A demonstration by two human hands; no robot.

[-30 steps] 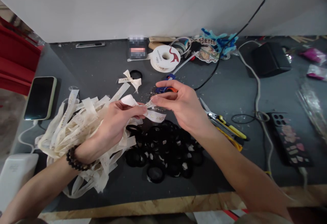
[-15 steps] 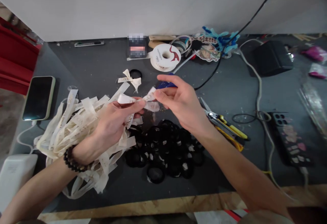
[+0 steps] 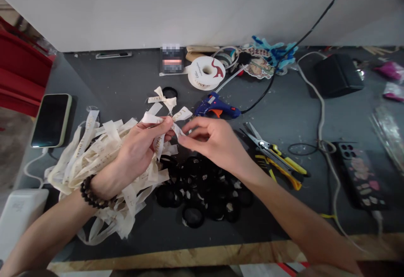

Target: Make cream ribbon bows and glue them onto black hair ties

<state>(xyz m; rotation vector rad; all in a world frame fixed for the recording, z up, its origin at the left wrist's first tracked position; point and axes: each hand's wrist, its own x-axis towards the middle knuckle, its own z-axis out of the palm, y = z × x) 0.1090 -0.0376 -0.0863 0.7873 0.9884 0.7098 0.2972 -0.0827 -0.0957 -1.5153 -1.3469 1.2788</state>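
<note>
Between my hands is a white printed ribbon bow (image 3: 182,114) with loops and hanging tails. My left hand (image 3: 143,138) pinches it at the middle, thumb on top. The fingers of my right hand (image 3: 211,138) are closed on the end of its lower right tail. A pile of cut white ribbons (image 3: 94,159) lies under and left of my left hand. Below the hands sits a heap of black hair ties (image 3: 205,188). Just beyond the held bow lies another ribbon bow (image 3: 162,99) beside a black hair tie (image 3: 170,93).
A blue glue gun (image 3: 217,105) lies beyond my right hand, near a ribbon spool (image 3: 206,73). Scissors (image 3: 261,142) and yellow-handled tools (image 3: 288,169) lie to the right. Phones lie at left (image 3: 51,120) and right (image 3: 360,176). A black cord (image 3: 268,85) runs across the back.
My right hand has moved down from the bow's upper right loop to its lower tail, uncovering the glue gun. My left hand keeps its pinch. The view has shifted slightly.
</note>
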